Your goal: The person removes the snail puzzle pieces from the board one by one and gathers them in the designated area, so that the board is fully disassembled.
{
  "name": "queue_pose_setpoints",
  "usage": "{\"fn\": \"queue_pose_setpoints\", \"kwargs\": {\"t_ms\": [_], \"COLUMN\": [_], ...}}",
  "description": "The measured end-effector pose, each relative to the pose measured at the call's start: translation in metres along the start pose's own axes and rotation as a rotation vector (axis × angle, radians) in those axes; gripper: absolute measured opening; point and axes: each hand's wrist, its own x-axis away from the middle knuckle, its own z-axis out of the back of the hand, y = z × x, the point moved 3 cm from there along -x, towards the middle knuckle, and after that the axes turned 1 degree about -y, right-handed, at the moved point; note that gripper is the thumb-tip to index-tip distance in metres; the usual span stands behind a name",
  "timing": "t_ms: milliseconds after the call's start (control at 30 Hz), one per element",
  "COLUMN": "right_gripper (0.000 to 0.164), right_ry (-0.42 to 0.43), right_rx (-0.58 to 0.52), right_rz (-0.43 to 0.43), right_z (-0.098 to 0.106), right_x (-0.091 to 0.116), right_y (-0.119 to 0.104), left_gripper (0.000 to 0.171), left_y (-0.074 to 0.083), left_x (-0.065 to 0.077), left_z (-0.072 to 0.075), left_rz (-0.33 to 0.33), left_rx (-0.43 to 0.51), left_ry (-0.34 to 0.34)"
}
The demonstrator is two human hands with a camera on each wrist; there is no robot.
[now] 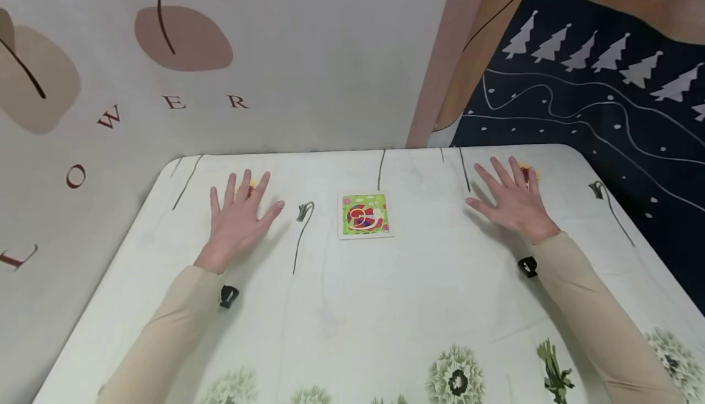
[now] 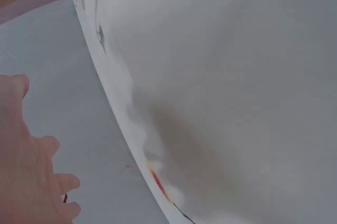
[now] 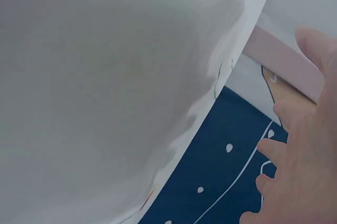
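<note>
A small square snail picture puzzle (image 1: 365, 215) lies flat on the white tablecloth, between my two hands. My left hand (image 1: 235, 226) is held above the cloth to the left of it, fingers spread and palm down, with a shadow beneath. To the right, my right hand (image 1: 516, 207) is spread the same way over the cloth. Neither hand holds anything. Each covers part of a red and yellow patch on the cloth. In the wrist views, the left hand (image 2: 29, 161) and the right hand (image 3: 308, 155) show at the frame edges, and the puzzle is out of sight.
The table (image 1: 352, 306) has a white cloth printed with stems and pale green flowers (image 1: 456, 379). Behind it hangs a light backdrop (image 1: 330, 73) with letters, and a dark blue one (image 1: 578, 95) with white trees stands at the right. Dark straps (image 1: 228, 296) show at both wrists.
</note>
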Motion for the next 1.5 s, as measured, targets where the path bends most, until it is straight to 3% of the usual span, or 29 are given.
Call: {"fn": "queue_pose_setpoints", "kwargs": {"t_ms": [167, 467, 733, 867, 1133, 1500], "right_gripper": [0.081, 0.068, 0.054, 0.050, 0.045, 0.043], "right_ry": [-0.002, 0.080, 0.131, 0.113, 0.079, 0.003], "right_rx": [-0.012, -0.089, -0.171, -0.236, -0.315, -0.388], "right_rz": [0.022, 0.119, 0.240, 0.284, 0.342, 0.414], "right_z": [0.001, 0.004, 0.001, -0.002, -0.007, -0.016], "right_x": [-0.005, -0.016, -0.024, -0.029, -0.039, -0.052], "right_y": [-0.010, -0.037, -0.060, -0.071, -0.090, -0.116], "left_gripper": [0.078, 0.072, 0.070, 0.069, 0.066, 0.056], "left_y": [0.014, 0.039, 0.071, 0.082, 0.096, 0.103], "left_x": [-0.006, -0.014, -0.019, -0.022, -0.025, -0.020], "left_z": [-0.002, -0.017, -0.027, -0.029, -0.038, -0.049], "left_rz": [-0.014, -0.048, -0.121, -0.173, -0.198, -0.362], "left_rx": [-0.008, -0.009, 0.061, 0.092, 0.114, 0.045], "left_ry": [-0.020, -0.090, -0.123, -0.134, -0.211, -0.205]}}
